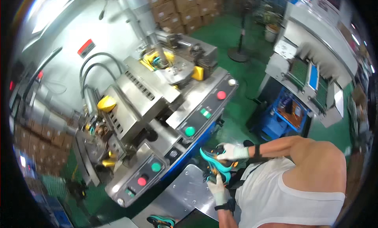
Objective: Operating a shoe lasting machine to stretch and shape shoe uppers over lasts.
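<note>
Green floor (254, 80), steel machine (138, 104) ahead with red and green buttons. My right hand (233, 152), gloved, has fingers closed on a black-and-teal shoe (211, 159); left hand (218, 190) grips a second shoe (225, 177) right against it, both near the steel table (185, 188).

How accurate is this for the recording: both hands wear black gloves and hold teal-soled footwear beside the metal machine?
Not quite: the gloves are white, not black, as the head view shows. The rest stands: the left hand and right hand hold teal-soled footwear beside the metal machine.
</note>
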Demonstrator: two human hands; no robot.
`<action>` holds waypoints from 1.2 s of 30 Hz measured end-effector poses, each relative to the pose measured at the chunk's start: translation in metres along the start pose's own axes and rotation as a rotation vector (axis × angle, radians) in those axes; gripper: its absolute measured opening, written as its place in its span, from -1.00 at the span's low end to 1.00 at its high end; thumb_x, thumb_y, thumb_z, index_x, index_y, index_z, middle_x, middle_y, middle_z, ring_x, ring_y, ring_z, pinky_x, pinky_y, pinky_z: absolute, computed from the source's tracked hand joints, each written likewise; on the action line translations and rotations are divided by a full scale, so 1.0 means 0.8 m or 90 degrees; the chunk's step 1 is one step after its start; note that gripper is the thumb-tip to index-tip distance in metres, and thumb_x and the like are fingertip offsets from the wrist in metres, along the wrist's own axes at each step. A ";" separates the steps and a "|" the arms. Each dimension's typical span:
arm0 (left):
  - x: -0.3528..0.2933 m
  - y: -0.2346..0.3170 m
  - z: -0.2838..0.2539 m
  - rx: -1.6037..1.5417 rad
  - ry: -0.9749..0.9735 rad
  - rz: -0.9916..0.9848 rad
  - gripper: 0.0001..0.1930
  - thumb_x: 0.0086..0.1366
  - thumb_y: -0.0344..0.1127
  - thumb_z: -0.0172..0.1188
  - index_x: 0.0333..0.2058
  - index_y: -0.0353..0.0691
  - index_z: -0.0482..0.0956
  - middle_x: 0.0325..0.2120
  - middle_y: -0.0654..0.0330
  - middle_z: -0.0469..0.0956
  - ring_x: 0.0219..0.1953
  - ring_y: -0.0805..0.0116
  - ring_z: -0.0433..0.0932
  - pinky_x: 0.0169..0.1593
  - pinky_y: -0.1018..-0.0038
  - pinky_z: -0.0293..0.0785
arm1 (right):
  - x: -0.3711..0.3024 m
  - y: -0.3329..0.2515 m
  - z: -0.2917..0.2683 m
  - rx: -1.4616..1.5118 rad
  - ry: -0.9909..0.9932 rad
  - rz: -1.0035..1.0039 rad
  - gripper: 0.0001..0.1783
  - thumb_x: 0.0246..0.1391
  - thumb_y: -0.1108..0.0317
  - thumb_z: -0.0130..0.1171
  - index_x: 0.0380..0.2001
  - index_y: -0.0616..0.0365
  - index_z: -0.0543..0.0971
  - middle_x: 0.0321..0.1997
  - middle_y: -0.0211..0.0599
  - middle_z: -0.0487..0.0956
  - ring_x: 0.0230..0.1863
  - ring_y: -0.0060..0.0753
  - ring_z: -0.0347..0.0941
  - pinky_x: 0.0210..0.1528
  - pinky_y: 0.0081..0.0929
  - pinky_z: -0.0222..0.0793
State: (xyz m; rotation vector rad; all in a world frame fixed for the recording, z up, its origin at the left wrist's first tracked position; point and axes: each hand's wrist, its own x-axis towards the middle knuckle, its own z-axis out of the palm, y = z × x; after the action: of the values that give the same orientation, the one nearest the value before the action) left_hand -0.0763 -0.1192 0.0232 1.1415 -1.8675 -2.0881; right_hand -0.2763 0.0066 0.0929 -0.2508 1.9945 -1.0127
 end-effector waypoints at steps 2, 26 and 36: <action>0.010 0.050 0.074 0.101 -0.132 0.065 -0.60 0.32 -0.19 0.35 -0.09 -0.42 0.48 -0.30 0.14 0.59 -0.31 0.33 0.56 -0.21 0.35 0.53 | -0.042 0.062 -0.093 0.084 0.108 -0.012 -0.30 0.02 0.04 0.42 0.12 0.28 0.50 -0.09 -0.07 0.65 -0.06 -0.34 0.58 0.01 -0.37 0.52; 0.010 0.149 0.880 0.202 -0.636 0.674 -0.20 0.30 -0.31 0.13 0.38 -0.62 -0.02 0.30 -0.44 0.22 0.33 -0.33 0.26 0.42 0.04 0.17 | -0.387 0.510 -0.711 -0.336 0.980 0.220 -0.31 0.26 0.16 0.27 0.21 0.52 0.35 0.13 0.30 0.53 0.17 0.10 0.47 0.25 -0.22 0.35; 0.083 0.099 0.165 0.407 -0.007 0.208 -0.64 0.38 -0.10 0.15 -0.07 -0.28 0.60 -0.14 -0.12 0.65 -0.05 -0.16 0.61 0.07 0.10 0.52 | -0.033 0.126 -0.311 0.030 0.079 -0.232 -0.43 0.31 0.32 0.21 0.28 0.38 0.38 0.21 0.01 0.53 0.23 -0.22 0.47 0.30 -0.35 0.36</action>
State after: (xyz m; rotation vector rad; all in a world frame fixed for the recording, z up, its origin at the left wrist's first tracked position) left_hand -0.2321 -0.0673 0.0581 0.8220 -2.6093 -1.3605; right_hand -0.4329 0.2260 0.1091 -0.5516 2.0774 -1.3300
